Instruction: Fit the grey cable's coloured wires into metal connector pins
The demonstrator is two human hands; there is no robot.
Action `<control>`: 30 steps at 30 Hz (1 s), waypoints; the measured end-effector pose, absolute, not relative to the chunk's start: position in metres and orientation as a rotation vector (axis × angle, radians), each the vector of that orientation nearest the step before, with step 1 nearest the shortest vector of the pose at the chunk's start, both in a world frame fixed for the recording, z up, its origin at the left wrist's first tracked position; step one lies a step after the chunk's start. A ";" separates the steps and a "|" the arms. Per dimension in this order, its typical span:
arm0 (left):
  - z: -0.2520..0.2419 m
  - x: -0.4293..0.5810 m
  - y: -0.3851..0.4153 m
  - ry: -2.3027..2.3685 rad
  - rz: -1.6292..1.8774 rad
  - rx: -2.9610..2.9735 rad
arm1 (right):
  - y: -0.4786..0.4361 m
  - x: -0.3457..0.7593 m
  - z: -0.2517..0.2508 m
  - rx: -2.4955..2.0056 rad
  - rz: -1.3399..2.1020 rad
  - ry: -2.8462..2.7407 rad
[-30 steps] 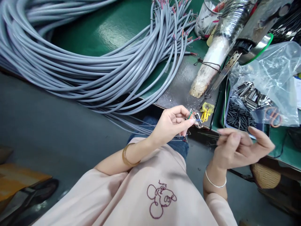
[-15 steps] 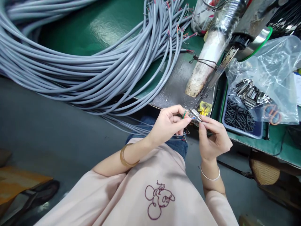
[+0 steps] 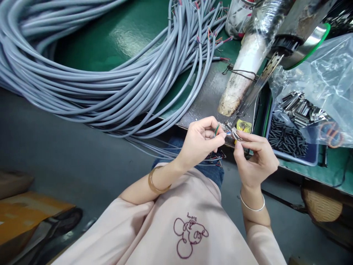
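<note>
My left hand (image 3: 202, 141) is closed in a pinch on thin coloured wires (image 3: 217, 129), green, orange and white among them. My right hand (image 3: 257, 156) grips the end of a small metal multi-pin connector (image 3: 232, 129) between thumb and fingertips. The wires meet the connector's pin side, though the fingers partly hide the joints. Just above the connector, a soldering iron (image 3: 271, 66) points down, its dark tip close to the pins; whether they touch I cannot tell. A yellow sponge (image 3: 244, 126) lies right behind my right fingertips.
A big bundle of grey cables (image 3: 110, 88) with stripped ends covers the left of the green bench (image 3: 132, 36). A white wrapped tube (image 3: 238, 84) with a scorched end slants beside the iron. At right, a blue tray (image 3: 311, 160) holds black sleeves (image 3: 286, 138) and bagged metal connectors (image 3: 303, 108).
The connector has tilted more steeply in my fingers, and my right hand has moved slightly down and right. The whole view has shifted a little. Both hands keep their hold.
</note>
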State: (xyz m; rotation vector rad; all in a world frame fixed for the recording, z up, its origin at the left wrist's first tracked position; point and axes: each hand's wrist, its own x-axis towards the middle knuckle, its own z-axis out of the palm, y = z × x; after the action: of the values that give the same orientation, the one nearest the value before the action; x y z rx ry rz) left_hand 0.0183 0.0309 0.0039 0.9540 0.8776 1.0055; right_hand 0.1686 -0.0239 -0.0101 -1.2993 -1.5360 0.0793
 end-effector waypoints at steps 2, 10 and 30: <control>0.003 0.018 0.032 0.872 1.002 0.955 | -0.022 0.169 -0.010 -1.293 0.086 -1.531; 0.006 0.017 0.036 0.864 1.014 0.962 | -0.018 0.169 -0.007 -1.276 0.113 -1.546; 0.001 0.010 0.035 0.884 0.879 0.967 | -0.024 0.169 -0.010 -1.343 0.105 -1.513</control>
State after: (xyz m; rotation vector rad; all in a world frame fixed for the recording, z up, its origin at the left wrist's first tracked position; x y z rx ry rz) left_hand 0.0102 0.0350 0.0010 0.9668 0.8842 0.8788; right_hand 0.1685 -0.0241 -0.0096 -1.3430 -1.5132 0.1054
